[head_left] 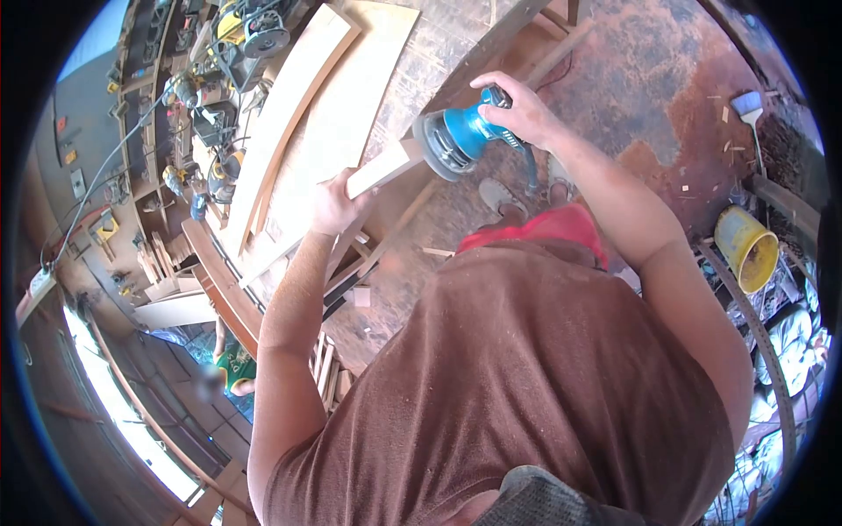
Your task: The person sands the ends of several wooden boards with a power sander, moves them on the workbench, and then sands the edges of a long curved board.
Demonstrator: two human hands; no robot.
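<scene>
The right hand (524,110) is clenched on the blue sander (460,140), left hand (331,206) grasping the wood strip (386,168) just beside it. Strip seems light, stiff; hold it near the sander.

Sander (456,140) on end of wooden strip (383,171); boards (307,114) on workbench (430,53) at left; bucket (745,248) on floor (649,88), right.
</scene>
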